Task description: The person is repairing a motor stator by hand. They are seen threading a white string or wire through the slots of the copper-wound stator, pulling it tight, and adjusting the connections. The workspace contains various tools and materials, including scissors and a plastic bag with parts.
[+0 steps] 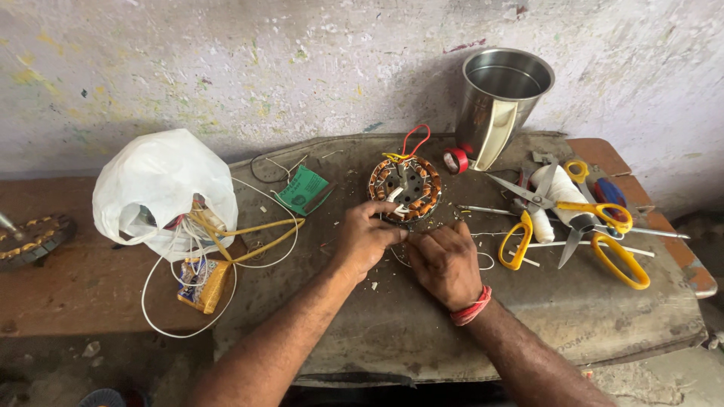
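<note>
Both hands met at the centre of the grey work mat, fingers curled narrow and pinched together. The left hand pressed its fingertips against the near rim of the motor stator, a round core wound with copper coils, and seemed to pinch a thin white wire there; exactly what lay between the fingers could not be told. The right hand, with a red thread band at the wrist, closed just beside the left on the same wire. The stator lay flat on the mat, just beyond the hands, with red and yellow leads looping from its far edge. Right of the hands lay yellow-handled scissors, a second yellow-handled pair and a spool of white thread. Behind the stator a steel tumbler stood against the wall, with a small red tape roll at its base. To the left rested a green packet, a white plastic bag spilling yellow sleeving and white cord, and, at the far left edge, another wound stator.
</note>
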